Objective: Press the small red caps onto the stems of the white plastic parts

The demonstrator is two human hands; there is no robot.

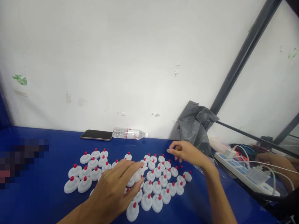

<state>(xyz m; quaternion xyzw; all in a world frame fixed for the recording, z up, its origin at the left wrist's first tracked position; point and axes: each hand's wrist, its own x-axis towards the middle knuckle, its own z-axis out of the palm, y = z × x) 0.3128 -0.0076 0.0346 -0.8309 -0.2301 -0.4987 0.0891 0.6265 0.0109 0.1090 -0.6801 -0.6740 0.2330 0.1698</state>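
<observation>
My left hand (114, 186) is closed around a white plastic nozzle cap (139, 175), pinched between thumb and fingers. The cap's narrow spout points up to the right, and no red tip shows on it. My right hand (184, 151) hovers at the right edge of the group, thumb and index finger drawn together. Whatever may be between those fingertips is too small to make out. Around both hands stand several white oval nozzle caps (146, 202) with red tips, some hidden behind my left hand. A loose red tip (181, 166) lies below my right hand.
Against the white wall lie a phone (96, 134) and a clear plastic bottle (129, 133) on the blue table (58, 140). A crumpled grey plastic bag (195, 124) stands at the right. Beyond it is a power strip (247, 175) with plugs and white cables.
</observation>
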